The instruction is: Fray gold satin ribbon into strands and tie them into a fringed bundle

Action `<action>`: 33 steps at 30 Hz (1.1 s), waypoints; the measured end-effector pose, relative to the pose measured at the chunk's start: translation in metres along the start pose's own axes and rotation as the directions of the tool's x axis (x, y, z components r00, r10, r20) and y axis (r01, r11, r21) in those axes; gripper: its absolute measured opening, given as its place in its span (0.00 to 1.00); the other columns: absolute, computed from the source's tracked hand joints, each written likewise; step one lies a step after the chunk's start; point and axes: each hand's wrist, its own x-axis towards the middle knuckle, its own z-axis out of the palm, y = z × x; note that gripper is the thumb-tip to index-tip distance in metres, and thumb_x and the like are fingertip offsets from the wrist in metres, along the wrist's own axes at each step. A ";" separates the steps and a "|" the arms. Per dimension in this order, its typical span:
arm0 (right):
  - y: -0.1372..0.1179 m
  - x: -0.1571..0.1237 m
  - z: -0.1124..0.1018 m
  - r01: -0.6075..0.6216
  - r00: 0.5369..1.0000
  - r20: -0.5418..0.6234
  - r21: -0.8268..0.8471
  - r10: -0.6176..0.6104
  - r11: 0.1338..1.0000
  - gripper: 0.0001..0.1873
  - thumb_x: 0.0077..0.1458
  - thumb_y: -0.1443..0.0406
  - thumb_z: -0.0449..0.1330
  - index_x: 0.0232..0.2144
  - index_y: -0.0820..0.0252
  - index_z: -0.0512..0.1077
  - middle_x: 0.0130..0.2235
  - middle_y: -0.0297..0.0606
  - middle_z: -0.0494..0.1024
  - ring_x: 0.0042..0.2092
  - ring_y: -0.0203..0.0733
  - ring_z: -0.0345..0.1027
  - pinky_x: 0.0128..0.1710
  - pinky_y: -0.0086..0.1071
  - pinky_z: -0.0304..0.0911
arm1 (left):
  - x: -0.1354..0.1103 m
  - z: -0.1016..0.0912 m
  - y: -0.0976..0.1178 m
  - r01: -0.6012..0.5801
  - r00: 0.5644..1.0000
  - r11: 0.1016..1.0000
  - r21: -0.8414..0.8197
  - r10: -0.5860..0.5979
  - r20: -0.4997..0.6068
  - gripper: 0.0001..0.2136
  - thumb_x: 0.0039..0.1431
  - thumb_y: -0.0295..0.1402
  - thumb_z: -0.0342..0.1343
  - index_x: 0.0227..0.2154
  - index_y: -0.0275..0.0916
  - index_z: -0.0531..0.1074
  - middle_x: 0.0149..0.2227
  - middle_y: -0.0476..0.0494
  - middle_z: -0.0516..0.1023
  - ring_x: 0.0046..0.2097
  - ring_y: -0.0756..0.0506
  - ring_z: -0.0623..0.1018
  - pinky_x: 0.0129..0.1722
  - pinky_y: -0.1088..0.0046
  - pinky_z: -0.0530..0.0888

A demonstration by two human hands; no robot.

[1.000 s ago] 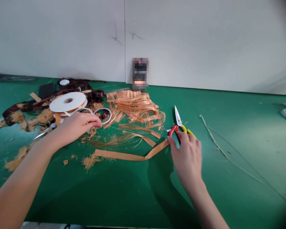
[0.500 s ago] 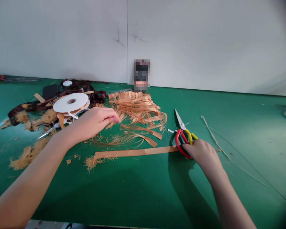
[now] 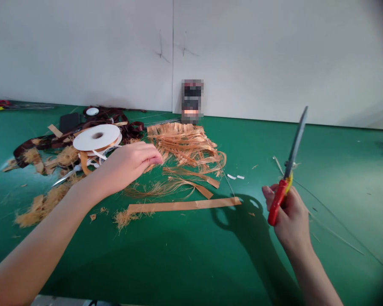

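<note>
My right hand (image 3: 292, 216) is wrapped round the red and yellow handles of a pair of scissors (image 3: 293, 148), raised off the table with the closed-looking blades pointing up. Its shadow falls on the green table (image 3: 178, 263). To the left, my left hand (image 3: 137, 161) hovers or rests by a pile of frayed tan ribbon pieces (image 3: 185, 144), its fingers pressed together; whatever is between them is hidden. Loose frayed strips (image 3: 185, 185) lie just right of that hand. Nearer to me, a flat tan ribbon (image 3: 185, 206) stretches crosswise, its left end frayed into threads.
Behind my left forearm are a white ribbon spool (image 3: 92, 138), dark brown ribbon (image 3: 28, 148) and tan fibre clumps (image 3: 38, 208). A blurred upright device (image 3: 192, 102) leans at the white wall. More scissors (image 3: 0, 105) lie far left. Thin stalks (image 3: 335, 233) lie at right.
My right hand has lifted the scissors off the table by the ribbon's right end and turned them upright, moving right. Two small white scraps show where they were. My left hand has hardly moved.
</note>
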 end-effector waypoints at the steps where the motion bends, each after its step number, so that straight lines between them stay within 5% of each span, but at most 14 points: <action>1: -0.005 -0.001 -0.001 0.037 0.999 0.011 -0.033 -0.037 0.999 0.16 0.54 0.50 0.53 0.28 0.55 0.63 0.29 0.36 0.68 0.26 0.39 0.62 0.26 0.33 0.60 | 0.000 -0.001 0.001 -0.012 1.000 0.999 0.036 0.013 -0.012 0.16 0.64 0.32 0.38 0.33 0.41 0.73 0.41 0.45 0.78 0.44 0.44 0.74 0.43 0.68 0.67; 4: -0.022 -0.004 -0.006 0.191 0.979 0.113 -0.190 -0.172 0.963 0.20 0.52 0.46 0.52 0.31 0.56 0.63 0.38 0.43 0.72 0.26 0.39 0.62 0.24 0.34 0.59 | 0.000 -0.002 0.002 -0.054 0.997 0.990 0.128 0.060 -0.039 0.17 0.63 0.31 0.37 0.33 0.40 0.73 0.40 0.43 0.78 0.44 0.43 0.74 0.42 0.67 0.67; 8: -0.041 -0.012 -0.009 0.420 0.891 0.313 -0.294 -0.329 0.859 0.31 0.50 0.47 0.55 0.49 0.61 0.60 0.53 0.51 0.71 0.28 0.43 0.70 0.22 0.35 0.62 | 0.001 -0.005 0.003 -0.104 0.992 0.976 0.193 0.115 -0.047 0.18 0.64 0.28 0.35 0.34 0.38 0.73 0.40 0.42 0.79 0.42 0.43 0.74 0.40 0.66 0.68; 13: -0.053 -0.021 -0.006 0.610 0.787 0.369 -0.345 -0.494 0.714 0.33 0.48 0.45 0.55 0.47 0.64 0.63 0.49 0.50 0.75 0.30 0.48 0.75 0.20 0.35 0.63 | 0.002 -0.005 0.003 -0.132 0.988 0.959 0.249 0.147 -0.042 0.18 0.64 0.26 0.37 0.33 0.35 0.74 0.39 0.40 0.79 0.41 0.42 0.74 0.38 0.65 0.69; 20: -0.072 -0.024 -0.003 0.676 0.733 0.390 -0.322 -0.558 0.663 0.30 0.51 0.44 0.52 0.42 0.64 0.64 0.43 0.47 0.76 0.27 0.45 0.75 0.17 0.34 0.61 | 0.004 -0.006 0.008 -0.165 0.982 0.942 0.292 0.186 -0.045 0.19 0.66 0.27 0.36 0.32 0.34 0.75 0.37 0.39 0.78 0.40 0.42 0.74 0.36 0.66 0.69; 33: -0.077 -0.030 -0.006 0.660 0.750 0.366 -0.374 -0.551 0.651 0.40 0.46 0.32 0.47 0.38 0.63 0.65 0.40 0.44 0.76 0.22 0.42 0.72 0.16 0.35 0.59 | 0.007 -0.009 0.008 -0.102 0.994 0.925 0.367 0.106 0.010 0.18 0.66 0.27 0.38 0.35 0.35 0.75 0.37 0.41 0.78 0.39 0.42 0.73 0.38 0.66 0.69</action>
